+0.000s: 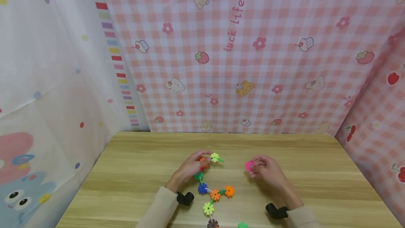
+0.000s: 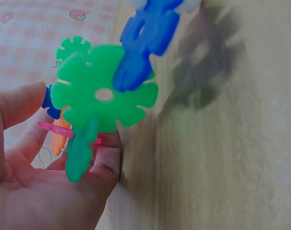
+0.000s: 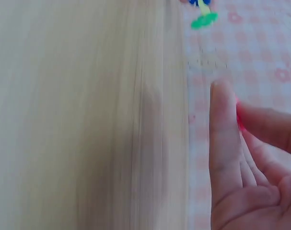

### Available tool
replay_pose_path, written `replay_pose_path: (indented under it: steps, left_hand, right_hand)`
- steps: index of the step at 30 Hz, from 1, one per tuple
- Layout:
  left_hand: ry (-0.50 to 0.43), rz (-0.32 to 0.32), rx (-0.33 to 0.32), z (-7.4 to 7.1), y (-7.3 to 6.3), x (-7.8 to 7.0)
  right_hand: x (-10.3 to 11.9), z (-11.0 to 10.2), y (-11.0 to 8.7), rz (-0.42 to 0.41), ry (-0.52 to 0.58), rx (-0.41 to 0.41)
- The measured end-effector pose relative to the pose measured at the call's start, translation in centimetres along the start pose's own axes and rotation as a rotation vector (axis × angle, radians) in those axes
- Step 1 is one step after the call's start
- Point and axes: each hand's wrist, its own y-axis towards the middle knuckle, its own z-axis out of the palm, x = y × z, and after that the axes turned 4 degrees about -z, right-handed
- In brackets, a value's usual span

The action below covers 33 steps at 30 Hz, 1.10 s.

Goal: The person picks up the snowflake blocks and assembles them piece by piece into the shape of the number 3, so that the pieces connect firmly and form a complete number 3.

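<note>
My left hand [image 1: 188,169] grips one end of a chain of slotted plastic snowflake discs. In the left wrist view, the thumb presses a small blue disc [image 2: 52,103], with a pink disc [image 2: 55,128] and a large green disc [image 2: 131,108] close to the palm. A yellow disc [image 1: 214,157] with a green piece sticks out past the fingertips. From this hand the chain runs toward the front through a blue disc [image 1: 203,188], an orange disc [image 1: 215,195] and a yellow-green disc [image 1: 208,208]. My right hand [image 1: 269,171] pinches a pink snowflake disc [image 1: 249,166] between thumb and fingers, apart from the chain.
An orange disc [image 1: 229,191] branches off to the right. A brown disc [image 1: 213,224] and a separate-looking green disc [image 1: 243,225] are cut off by the lower frame edge. The wooden table [image 1: 329,171] ends at a pink checked curtain [image 1: 284,69].
</note>
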Motion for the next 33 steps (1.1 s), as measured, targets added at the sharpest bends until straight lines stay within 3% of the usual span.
replay_pose_path:
  steps: [6,15,33]
  left_hand:
    - [-0.003,-0.006,0.001,0.1,-0.1,-0.2]
    - [0.003,-0.02,-0.005,0.2,-0.2,-0.6]
    - [0.039,-0.004,-0.029,0.1,-0.2,-0.5]
  right_hand:
    - [0.2,2.5,1.1,0.001,0.077,-0.062]
    - [0.1,4.9,2.3,0.028,0.144,-0.051]
    - [0.1,6.5,2.9,0.09,0.176,-0.116]
